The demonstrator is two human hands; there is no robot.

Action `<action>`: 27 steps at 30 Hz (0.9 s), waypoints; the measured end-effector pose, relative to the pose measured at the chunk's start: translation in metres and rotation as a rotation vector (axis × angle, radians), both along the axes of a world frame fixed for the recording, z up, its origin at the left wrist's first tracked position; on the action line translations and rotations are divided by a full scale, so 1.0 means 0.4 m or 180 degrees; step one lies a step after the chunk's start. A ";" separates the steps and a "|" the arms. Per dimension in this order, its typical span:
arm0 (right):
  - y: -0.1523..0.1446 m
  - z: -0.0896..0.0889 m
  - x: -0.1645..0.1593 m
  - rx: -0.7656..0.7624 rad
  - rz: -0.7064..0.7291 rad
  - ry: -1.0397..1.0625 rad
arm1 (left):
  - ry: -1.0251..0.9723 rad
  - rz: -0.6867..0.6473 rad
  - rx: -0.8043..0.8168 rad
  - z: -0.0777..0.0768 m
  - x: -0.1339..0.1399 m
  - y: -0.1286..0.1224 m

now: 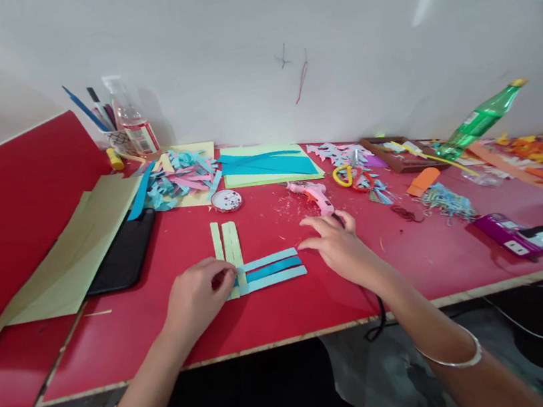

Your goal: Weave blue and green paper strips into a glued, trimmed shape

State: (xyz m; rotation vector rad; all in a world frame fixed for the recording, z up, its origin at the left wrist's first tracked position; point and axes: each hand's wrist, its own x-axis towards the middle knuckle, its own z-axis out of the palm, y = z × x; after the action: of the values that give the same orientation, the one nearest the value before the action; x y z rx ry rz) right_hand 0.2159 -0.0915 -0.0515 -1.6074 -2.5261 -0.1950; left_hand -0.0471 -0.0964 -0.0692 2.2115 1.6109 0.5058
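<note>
Pale green paper strips (227, 240) lie upright on the red table, crossing light and dark blue paper strips (273, 268) that run out to the right. My left hand (198, 293) is at the crossing's left side, thumb and forefinger pinched on the strips and hiding part of the crossing. My right hand (341, 247) hovers by the right ends of the blue strips, fingers apart and holding nothing. Just beyond its fingers lies a pink glue gun (318, 197), its cord passing under the hand.
A round lid (226, 200), a heap of paper scraps (181, 176) and stacked paper sheets (271, 164) lie behind the strips. Yellow-and-red scissors (353, 177), a green bottle (484, 118) and a purple box (511, 236) with cables are to the right. Large sheets (61, 253) cover the left.
</note>
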 end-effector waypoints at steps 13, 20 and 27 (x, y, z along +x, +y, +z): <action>-0.044 -0.010 -0.084 -0.0294 0.0596 0.0466 | 0.0008 0.0101 0.0082 0.004 0.001 -0.004; -0.043 0.006 -0.079 -0.0237 0.0594 0.0357 | 0.0118 -0.0019 0.0290 0.003 0.006 -0.009; -0.036 0.040 -0.107 0.0085 0.0591 0.0637 | 0.0039 -0.0387 0.0525 0.008 0.017 -0.027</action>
State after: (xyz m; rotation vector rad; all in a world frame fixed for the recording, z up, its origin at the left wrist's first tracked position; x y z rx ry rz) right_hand 0.1731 -0.1057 -0.0355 -1.3014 -2.4865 -0.0442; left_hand -0.0404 -0.1074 -0.0659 2.4192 1.4766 0.6111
